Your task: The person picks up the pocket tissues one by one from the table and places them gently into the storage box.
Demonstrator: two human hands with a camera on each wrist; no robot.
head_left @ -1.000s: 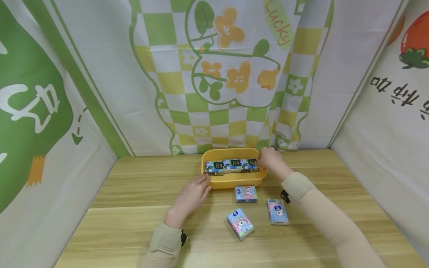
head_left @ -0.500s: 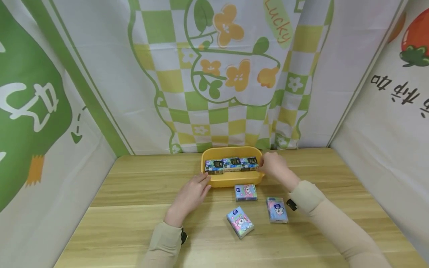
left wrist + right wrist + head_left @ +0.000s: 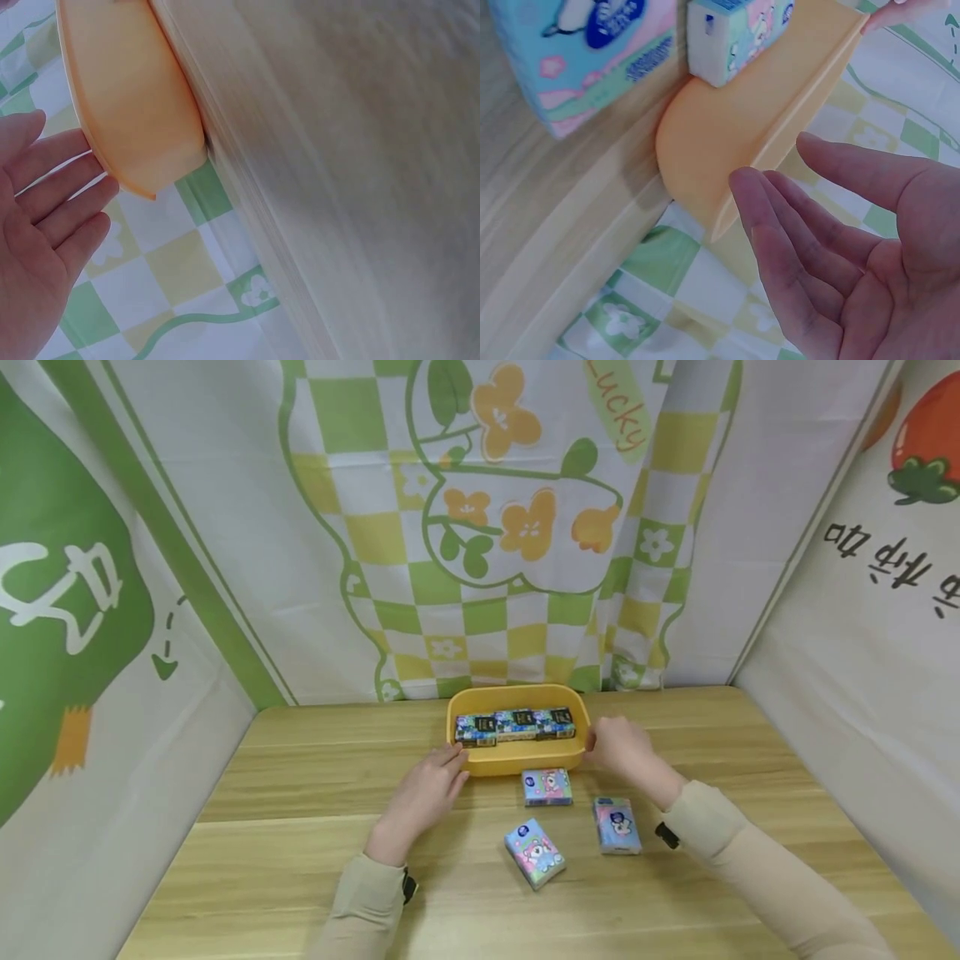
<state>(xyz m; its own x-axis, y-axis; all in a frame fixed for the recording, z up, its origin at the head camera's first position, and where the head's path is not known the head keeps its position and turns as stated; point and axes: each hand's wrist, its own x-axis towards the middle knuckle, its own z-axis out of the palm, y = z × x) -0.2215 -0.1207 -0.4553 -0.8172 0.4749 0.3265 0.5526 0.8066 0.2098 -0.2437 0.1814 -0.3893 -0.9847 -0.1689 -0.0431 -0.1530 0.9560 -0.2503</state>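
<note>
A yellow plastic basket (image 3: 517,765) stands at the back of the table, holding a row of three dark blue tissue packs (image 3: 514,725). My left hand (image 3: 423,797) has its fingertips on the basket's front left rim; in the left wrist view its fingers (image 3: 71,176) are nearly straight. By the right end of the basket is my right hand (image 3: 626,747), its fingers loosely bent. The right wrist view shows nothing between its thumb and fingers (image 3: 780,247). Whether a fingertip touches the rim, I cannot tell.
Three light blue and pink tissue packs lie on the wooden table (image 3: 300,852): one pack (image 3: 547,787) right before the basket, one (image 3: 535,852) nearer me, one (image 3: 617,826) to the right. A checked cloth (image 3: 487,635) hangs behind the basket.
My right hand has drawn back from the right end of the basket, outward and slightly toward me. The left hand stays at the rim, and the packs keep their places.
</note>
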